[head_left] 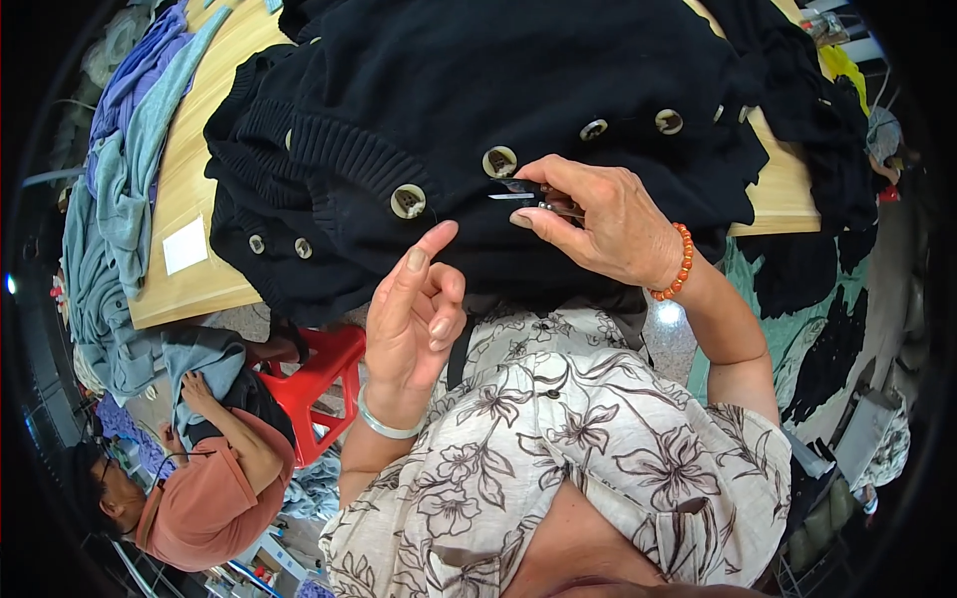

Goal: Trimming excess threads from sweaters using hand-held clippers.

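A black knit cardigan (578,90) with ribbed edging lies spread before me on the table. Large cream-and-brown buttons run across it, among them one button (408,201) above my left hand and another button (499,161) just beyond the snips. In my right hand (608,219) is a small pair of thread snips (513,196), held between thumb and fingers with the blades pointing left. My left hand (414,309) hovers at the garment's near edge. Its thumb and forefinger are together, the other fingers curled; anything pinched there is too fine to make out.
A white paper square (185,246) lies on the wooden table (234,284). Grey-blue knitwear (120,219) hangs over its left edge. A red stool (324,374) stands below. At lower left, a seated person (214,488) handles grey cloth. More dark garments (847,149) drape at right.
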`<action>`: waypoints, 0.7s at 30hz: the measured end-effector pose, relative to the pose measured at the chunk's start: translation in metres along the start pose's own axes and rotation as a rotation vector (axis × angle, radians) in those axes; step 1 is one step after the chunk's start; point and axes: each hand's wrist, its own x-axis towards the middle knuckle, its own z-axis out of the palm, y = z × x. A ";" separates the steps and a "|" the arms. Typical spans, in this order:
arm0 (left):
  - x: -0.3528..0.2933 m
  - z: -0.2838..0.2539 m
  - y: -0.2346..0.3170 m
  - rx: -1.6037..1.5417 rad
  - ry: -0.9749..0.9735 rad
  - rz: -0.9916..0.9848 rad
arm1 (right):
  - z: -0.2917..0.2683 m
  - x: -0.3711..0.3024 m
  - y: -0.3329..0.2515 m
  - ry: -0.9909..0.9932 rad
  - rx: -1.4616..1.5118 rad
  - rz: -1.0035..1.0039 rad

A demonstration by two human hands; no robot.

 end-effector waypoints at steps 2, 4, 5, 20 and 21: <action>0.006 0.006 -0.004 -0.069 0.025 0.000 | 0.000 -0.001 0.000 0.018 -0.004 -0.008; 0.013 0.007 -0.005 -0.182 0.035 -0.029 | 0.003 -0.003 0.005 0.046 0.003 -0.044; 0.016 0.005 -0.007 -0.184 0.036 -0.022 | 0.003 -0.004 0.006 0.082 0.012 -0.072; 0.033 -0.009 -0.028 -0.016 -0.008 0.206 | -0.008 0.039 -0.003 -0.350 0.122 -0.016; 0.034 -0.009 -0.030 -0.021 -0.012 0.204 | -0.008 0.043 -0.002 -0.418 0.084 -0.026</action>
